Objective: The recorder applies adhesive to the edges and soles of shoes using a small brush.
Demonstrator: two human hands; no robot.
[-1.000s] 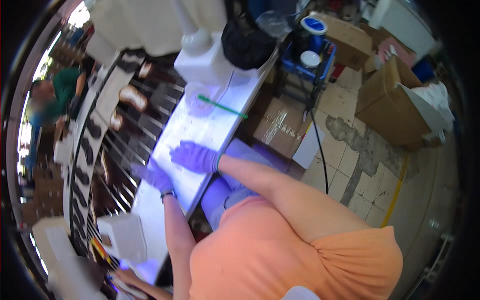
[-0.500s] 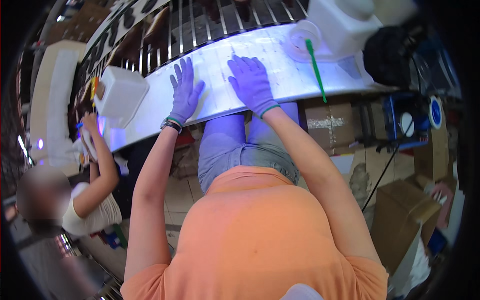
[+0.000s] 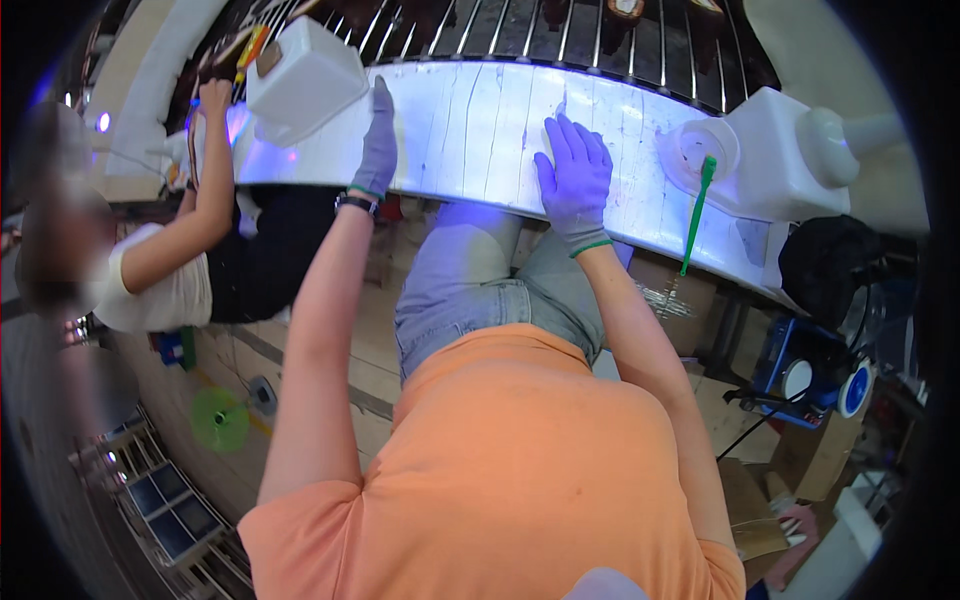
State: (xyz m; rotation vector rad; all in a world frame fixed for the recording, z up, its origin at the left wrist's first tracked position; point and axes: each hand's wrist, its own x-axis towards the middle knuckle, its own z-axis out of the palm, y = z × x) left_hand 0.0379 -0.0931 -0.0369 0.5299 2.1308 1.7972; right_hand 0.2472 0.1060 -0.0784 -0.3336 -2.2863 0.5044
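Both gloved hands have slid further apart along the white bench since half a second ago; the left hand now rests edge-on at the bench's near rim, just beside a white plastic jug, fingers straight and closed on nothing; the right hand lies flat, fingers spread, palm down on the bench, gripping nothing; a green stick lies to its right, its top at a round white tub; another person's arm reaches up at the left, near the jug.
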